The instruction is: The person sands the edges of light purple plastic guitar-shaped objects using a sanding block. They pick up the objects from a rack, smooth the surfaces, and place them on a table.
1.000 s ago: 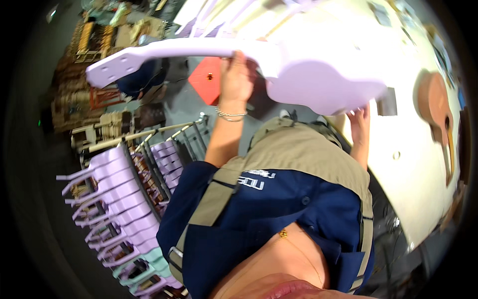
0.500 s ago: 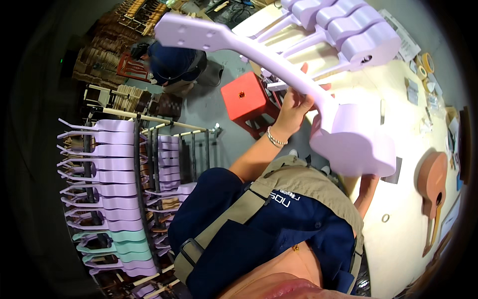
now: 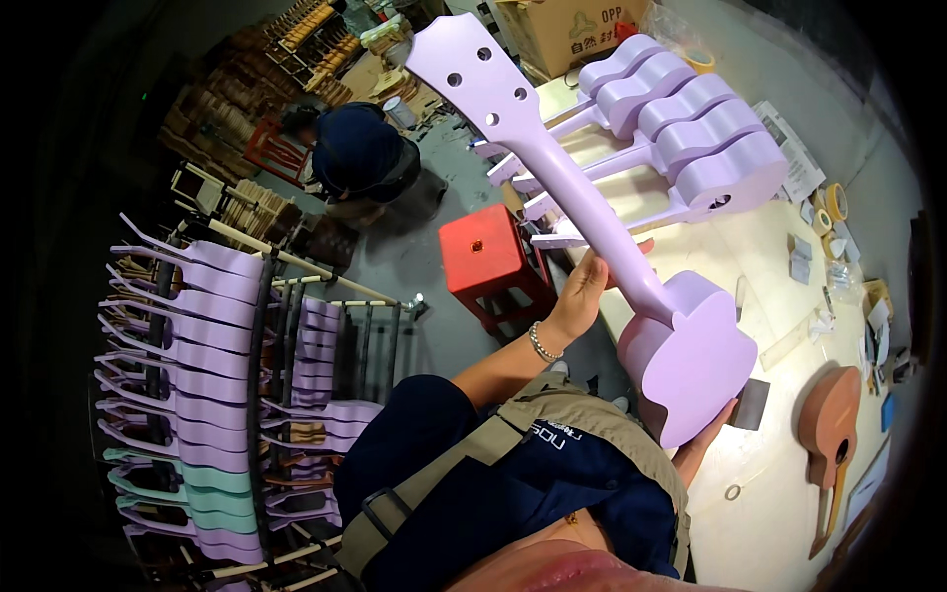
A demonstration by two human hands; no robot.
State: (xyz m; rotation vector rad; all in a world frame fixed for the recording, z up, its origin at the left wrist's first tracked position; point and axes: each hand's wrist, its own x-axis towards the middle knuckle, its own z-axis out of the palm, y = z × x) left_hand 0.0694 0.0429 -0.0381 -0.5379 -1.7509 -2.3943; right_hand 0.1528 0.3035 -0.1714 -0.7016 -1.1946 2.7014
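A lilac-painted ukulele [image 3: 691, 367] without strings is held up in front of me, its back facing up. Its headstock, with several round holes, points to the far left. My left hand [image 3: 580, 301] is wrapped under the neck near the body, with the thumb showing on the near side. My right hand [image 3: 705, 442] grips the lower end of the body; most of its fingers are hidden beneath. Beyond the neck, a row of lilac ukuleles [image 3: 725, 163] rests on the white worktable [image 3: 681, 538].
A red stool [image 3: 480, 259] stands left of the table. At left, a rack holds lilac and mint-green ukuleles [image 3: 219, 326]. An unpainted brown ukulele [image 3: 827, 419], a grey sheet [image 3: 752, 405] and tape rolls [image 3: 835, 202] lie on the table. A person [image 3: 360, 153] sits further back.
The ukulele has turned and tilted: its headstock has swung right and more of its back shows. Both hands have kept hold of it. My view has shifted slightly.
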